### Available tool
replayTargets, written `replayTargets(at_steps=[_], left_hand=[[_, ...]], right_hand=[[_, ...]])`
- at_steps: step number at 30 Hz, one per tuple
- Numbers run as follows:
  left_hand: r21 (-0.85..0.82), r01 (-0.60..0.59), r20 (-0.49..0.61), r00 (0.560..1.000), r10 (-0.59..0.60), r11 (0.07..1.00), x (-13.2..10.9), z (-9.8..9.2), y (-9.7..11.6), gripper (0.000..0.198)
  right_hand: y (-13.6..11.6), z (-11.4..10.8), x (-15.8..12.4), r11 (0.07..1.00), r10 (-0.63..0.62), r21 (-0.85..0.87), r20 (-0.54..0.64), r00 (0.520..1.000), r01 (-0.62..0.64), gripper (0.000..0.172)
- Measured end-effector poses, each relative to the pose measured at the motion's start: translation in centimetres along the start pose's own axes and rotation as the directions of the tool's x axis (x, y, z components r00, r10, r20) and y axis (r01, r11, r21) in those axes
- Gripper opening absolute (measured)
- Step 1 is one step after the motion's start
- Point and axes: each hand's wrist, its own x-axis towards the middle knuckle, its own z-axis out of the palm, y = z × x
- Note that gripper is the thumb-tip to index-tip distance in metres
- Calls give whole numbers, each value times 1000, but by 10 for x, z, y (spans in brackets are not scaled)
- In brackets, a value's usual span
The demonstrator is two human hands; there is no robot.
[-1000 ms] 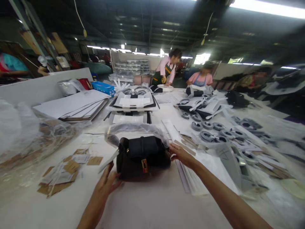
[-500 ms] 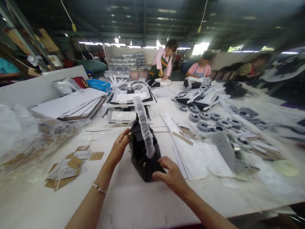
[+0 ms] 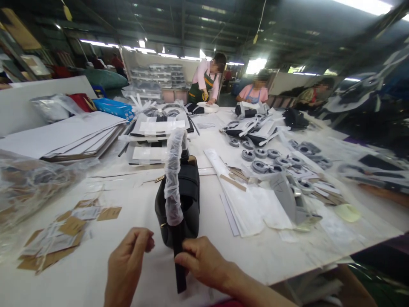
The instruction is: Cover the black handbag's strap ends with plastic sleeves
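A black handbag point(image 3: 190, 187) stands on the white table in front of me. Its handle point(image 3: 174, 187) is wrapped in crinkled translucent plastic and arches over the bag. From the near end of the wrapping a flat black strap point(image 3: 180, 277) runs down toward me. My right hand point(image 3: 201, 260) grips this strap between thumb and fingers, close to the bag's near end. Left of the bag and apart from it is my left hand point(image 3: 131, 251), its fingers curled in with nothing visible in them. A gold-coloured zip pull point(image 3: 159, 179) sticks out at the bag's far left side.
Paper tags point(image 3: 73, 226) and clear plastic point(image 3: 35, 187) lie left. White sheets point(image 3: 249, 209), grey rolls point(image 3: 262, 166) and wrapped black pieces point(image 3: 255, 130) cover the right. Stacked wrapped pieces point(image 3: 153, 128) sit beyond the bag. Across the table a co-worker point(image 3: 206, 81) stands; another point(image 3: 254, 91) is nearby.
The bag has turned, its wrapped handle now nearer me. My left hand has let go of the bag's far side and come back. My right hand moved from the bag's corner to the black strap.
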Motion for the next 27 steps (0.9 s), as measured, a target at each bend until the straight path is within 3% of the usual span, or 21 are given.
replayTargets(at_steps=[2,4,6,8,11,13,16,18,21,27], left_hand=[[-48,-6,256,966,19,999,-21,7,-4,43],[-134,27,447,894,36,991,-32,19,-8,46],[-196,113,552,834,14,974,-36,32,-12,50],[-240,244,599,799,-55,940,-37,43,-14,58],[-329,430,582,793,-178,841,-38,53,-13,66],[-379,482,550,804,-227,790,-38,56,-10,67],[-378,458,511,828,-231,805,-38,59,-7,64],[-358,419,489,846,-215,834,-38,61,-7,61],[-337,406,464,857,-226,849,-38,64,-10,62],[-323,414,429,866,-259,851,-42,66,-10,62]], right_hand=[[2,-6,2,1000,3,7,86,996,-4,25],[6,-18,3,1000,-21,-9,163,986,23,16],[9,-35,3,999,-24,-31,181,983,30,10],[13,-56,0,999,26,-38,126,992,-21,13],[25,-97,-12,992,110,-55,-70,992,-113,17],[40,-130,-26,978,121,-135,-262,958,-161,19],[68,-179,-52,882,125,-311,-570,812,-353,21],[86,-203,-68,812,134,-331,-695,706,-480,21],[108,-220,-77,772,158,-304,-758,633,-558,21],[134,-210,-53,780,132,-315,-761,635,-540,31]])
